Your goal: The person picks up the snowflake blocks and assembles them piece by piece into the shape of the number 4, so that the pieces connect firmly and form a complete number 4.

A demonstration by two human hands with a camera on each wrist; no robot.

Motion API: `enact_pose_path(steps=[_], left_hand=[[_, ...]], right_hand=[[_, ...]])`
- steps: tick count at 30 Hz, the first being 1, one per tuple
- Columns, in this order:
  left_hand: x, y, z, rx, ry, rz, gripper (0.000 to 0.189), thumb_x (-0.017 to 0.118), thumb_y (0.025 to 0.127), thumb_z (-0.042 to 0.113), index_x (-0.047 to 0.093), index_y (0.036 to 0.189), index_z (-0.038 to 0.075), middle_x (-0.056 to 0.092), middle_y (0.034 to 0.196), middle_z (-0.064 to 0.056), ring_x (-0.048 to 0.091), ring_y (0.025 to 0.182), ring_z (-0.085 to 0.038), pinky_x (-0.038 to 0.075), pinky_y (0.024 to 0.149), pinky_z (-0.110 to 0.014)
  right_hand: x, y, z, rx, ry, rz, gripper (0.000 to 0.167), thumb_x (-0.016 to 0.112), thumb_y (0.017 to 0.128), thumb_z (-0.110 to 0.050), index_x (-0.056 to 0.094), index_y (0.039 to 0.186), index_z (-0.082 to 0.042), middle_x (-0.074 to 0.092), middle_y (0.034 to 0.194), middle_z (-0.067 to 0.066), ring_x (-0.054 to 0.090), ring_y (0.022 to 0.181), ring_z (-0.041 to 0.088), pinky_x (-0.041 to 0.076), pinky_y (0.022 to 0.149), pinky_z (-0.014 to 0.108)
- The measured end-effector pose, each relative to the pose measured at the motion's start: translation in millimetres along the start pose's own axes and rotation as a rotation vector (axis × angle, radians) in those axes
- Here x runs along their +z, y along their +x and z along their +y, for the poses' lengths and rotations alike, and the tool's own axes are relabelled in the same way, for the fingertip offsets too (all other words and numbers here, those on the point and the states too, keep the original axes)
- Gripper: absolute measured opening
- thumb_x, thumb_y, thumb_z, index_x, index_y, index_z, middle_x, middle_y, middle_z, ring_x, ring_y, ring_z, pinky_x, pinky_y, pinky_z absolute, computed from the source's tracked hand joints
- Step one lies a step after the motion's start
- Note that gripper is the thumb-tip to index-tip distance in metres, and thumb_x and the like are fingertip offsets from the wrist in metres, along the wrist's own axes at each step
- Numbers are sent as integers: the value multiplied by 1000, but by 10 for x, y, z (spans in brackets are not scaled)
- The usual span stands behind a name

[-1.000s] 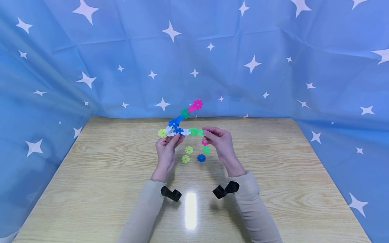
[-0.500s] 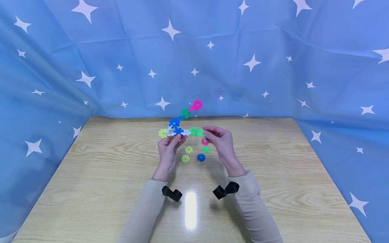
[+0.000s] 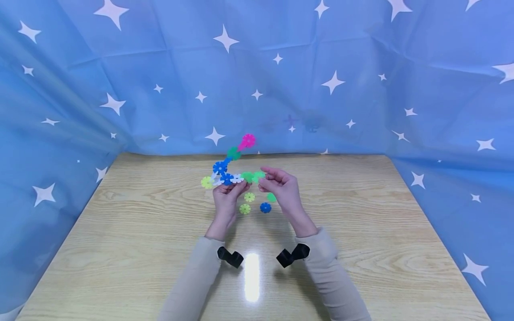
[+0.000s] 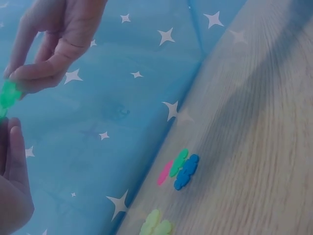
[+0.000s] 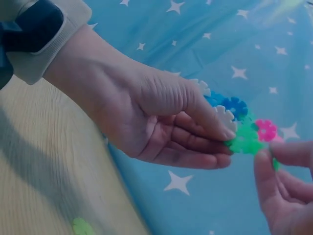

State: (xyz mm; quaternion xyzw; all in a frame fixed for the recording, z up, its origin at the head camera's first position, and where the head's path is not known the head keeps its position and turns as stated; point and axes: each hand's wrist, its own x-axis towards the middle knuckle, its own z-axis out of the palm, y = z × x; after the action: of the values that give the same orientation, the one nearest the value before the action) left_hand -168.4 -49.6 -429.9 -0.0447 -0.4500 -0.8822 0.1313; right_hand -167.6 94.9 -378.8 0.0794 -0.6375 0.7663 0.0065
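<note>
A bent chain of interlocking flower-shaped plastic discs (image 3: 226, 179) is held above the table: pink, dark green, blue, white, yellow-green and bright green. My left hand (image 3: 226, 200) pinches its lower row near the white and green discs; in the right wrist view the left thumb (image 5: 222, 131) lies at a green disc (image 5: 246, 142). My right hand (image 3: 284, 191) pinches the bright green disc (image 3: 258, 177) at the row's right end. That disc meets the neighbouring green one (image 3: 247, 177); how deeply their slots join cannot be seen. A pink disc (image 3: 249, 140) tops the slanted upper arm.
On the wooden table (image 3: 160, 232) below the hands lie loose discs: two yellow-green ones (image 3: 249, 197), a green one (image 3: 271, 197), a blue one (image 3: 265, 207) and a pink one (image 4: 165, 172), hidden in the head view. A blue star-patterned curtain (image 3: 257, 67) surrounds the table's back and sides.
The chain has shifted left and slightly down. My left hand's grip has slid along it from the blue disc toward the green ones. My right hand has moved left with its green disc.
</note>
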Motion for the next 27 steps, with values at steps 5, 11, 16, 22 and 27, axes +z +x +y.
enact_pose_path(steps=[5, 11, 16, 22, 27], left_hand=[[6, 3, 20, 16, 9, 5, 29, 59, 83, -12, 73, 77, 14, 71, 73, -2, 69, 69, -13, 59, 71, -26], [51, -13, 36, 31, 12, 21, 31, 59, 83, -13, 72, 75, 13, 70, 71, -2, 69, 66, -11, 58, 71, -26], [71, -37, 19, 20, -17, 41, 29, 59, 84, -12, 72, 76, 12, 70, 71, -2, 69, 67, -12, 58, 71, -25], [61, -55, -22, 10, -41, 57, 25, 59, 84, -12, 70, 77, 9, 70, 72, -3, 69, 67, -14, 59, 70, -26], [46, -64, -44, 31, -23, 61, 25, 59, 84, -13, 71, 77, 9, 70, 72, -3, 69, 66, -13, 59, 70, -26]], right_hand=[[8, 1, 59, 10, 89, -12, 37, 60, 85, 9, 51, 120, 18, 61, 83, 1, 63, 71, 8, 58, 71, 23], [65, 6, 149, -39, 195, 18, 34, 59, 87, 8, 52, 119, 16, 69, 102, 5, 65, 89, 12, 55, 84, 30], [110, 2, 178, -88, 234, 56, 33, 60, 84, 13, 52, 115, 18, 71, 96, 5, 66, 88, 14, 56, 81, 30], [102, 3, 203, -106, 224, 60, 29, 62, 81, 14, 58, 110, 17, 71, 95, 9, 67, 85, 14, 57, 78, 29], [99, 5, 223, -110, 217, 34, 25, 62, 82, 13, 70, 101, -1, 71, 94, 6, 66, 83, 12, 57, 78, 28]])
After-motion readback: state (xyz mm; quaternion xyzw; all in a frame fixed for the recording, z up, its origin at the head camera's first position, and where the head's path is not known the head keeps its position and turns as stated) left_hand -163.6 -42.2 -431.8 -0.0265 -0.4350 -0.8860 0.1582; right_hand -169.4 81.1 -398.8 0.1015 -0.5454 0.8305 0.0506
